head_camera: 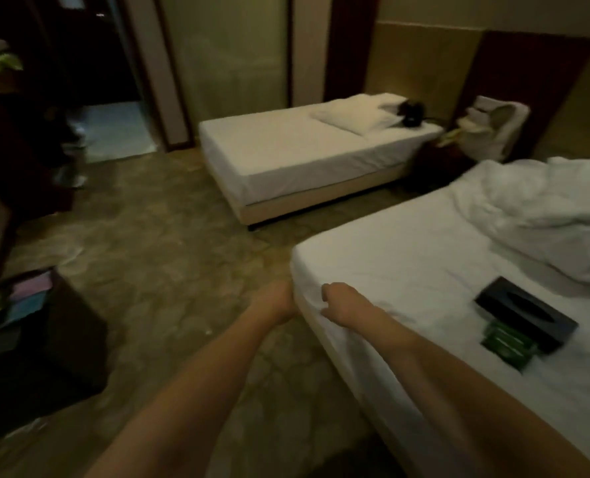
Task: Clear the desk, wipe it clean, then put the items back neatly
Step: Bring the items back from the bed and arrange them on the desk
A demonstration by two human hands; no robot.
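Floor (155, 270): patterned carpet, the widest open stretch, running between the furniture at left and the two beds at right, up to a doorway at the far left.

Near bed (407, 257): white sheet, its corner just ahead of both hands; side edge runs down to the lower right. Rumpled duvet (545, 215) heaped at its far right.

Far bed (304, 153): white, made, one pillow (355, 115) at its head with a dark object (411, 113) beside it; well apart from the near bed across a strip of carpet.

Dark furniture (45, 357): lower left, top edge carrying blurred coloured items (28, 294); whether this is the desk cannot be told.

Tissue box (524, 313): black, lying on the near bed, overlapping green packets (504, 346); to the right of both hands, apart from the fingers.

Right hand (338, 303): at the bed's corner edge, fingers curled against the sheet; whether they pinch it cannot be told.

Left hand (274, 301): just beside the corner, fingers hidden behind the hand, grip not discernible.
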